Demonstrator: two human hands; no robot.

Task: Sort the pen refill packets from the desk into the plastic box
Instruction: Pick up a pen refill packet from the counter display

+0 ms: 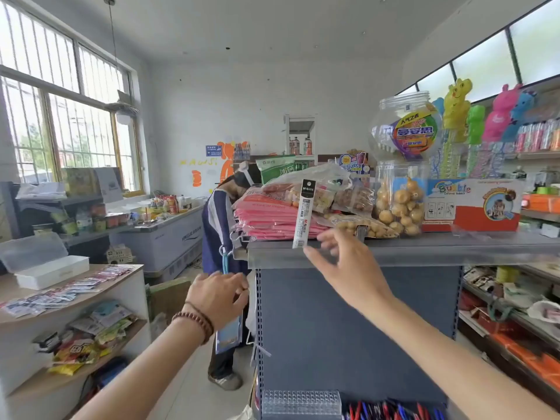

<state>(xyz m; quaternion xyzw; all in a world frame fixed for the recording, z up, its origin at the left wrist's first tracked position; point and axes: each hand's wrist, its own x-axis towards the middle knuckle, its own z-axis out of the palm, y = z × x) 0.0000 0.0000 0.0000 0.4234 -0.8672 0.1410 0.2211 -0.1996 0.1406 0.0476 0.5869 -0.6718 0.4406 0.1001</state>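
A clear-lidded white plastic box [51, 272] stands open on the wooden desk [127, 283] at the far left. Several pen refill packets [69, 291] lie spread along the desk in front of it. One white and black pen refill packet [304, 213] stands upright at the front edge of the grey shelf top [424, 250]. My right hand [342, 265] reaches up to it with fingers spread, the thumb tip at its lower end; the hand is blurred. My left hand [218, 295] curls its fingers round a blue hanging card [228, 336] at the shelf's left end.
Pink packs [266, 219], snack bags and a clear jar [403, 128] crowd the shelf top. A person [219, 225] bends over just behind the shelf's left end. Pens [391, 412] fill a bin below. A chest freezer [169, 237] stands behind the desk, with stocked shelves at right.
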